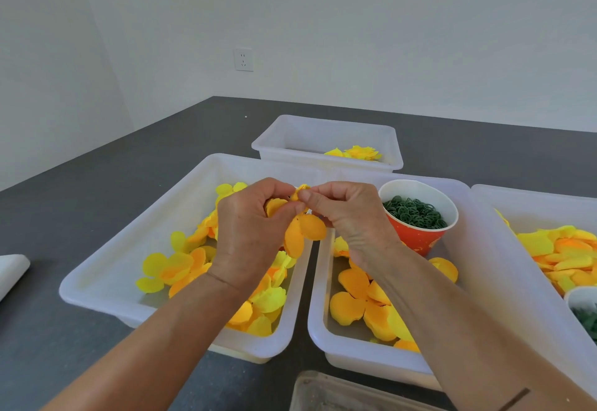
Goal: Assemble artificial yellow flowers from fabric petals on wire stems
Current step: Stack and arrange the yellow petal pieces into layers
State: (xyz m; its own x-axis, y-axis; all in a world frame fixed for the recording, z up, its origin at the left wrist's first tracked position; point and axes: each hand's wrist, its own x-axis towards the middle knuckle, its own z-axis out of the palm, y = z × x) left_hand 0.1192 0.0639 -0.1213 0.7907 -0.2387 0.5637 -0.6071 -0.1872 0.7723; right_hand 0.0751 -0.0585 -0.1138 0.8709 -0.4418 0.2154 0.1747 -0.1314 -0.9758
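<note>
Both hands meet above the gap between two white bins. My left hand (pixel 250 233) grips a half-built orange-yellow flower (pixel 303 233), whose lower petals hang below the fingers. My right hand (pixel 347 213) pinches the small top of that flower (pixel 301 191) between thumb and forefinger. No wire stem shows; the hands cover it. Loose yellow and orange petals (pixel 174 268) lie in the left bin (pixel 106 284), and more petals (pixel 358 304) lie in the middle bin (pixel 318 323). A red paper cup (pixel 420 236) filled with small green rings stands in the middle bin.
A far bin (pixel 326 132) holds finished yellow flowers (pixel 358 152). A right bin (pixel 529 197) holds more petals and a white cup (pixel 581 297) with green pieces. A grey tray (pixel 323 391) sits at the near edge, a white object (pixel 11 271) at far left, all on a dark table (pixel 97 165).
</note>
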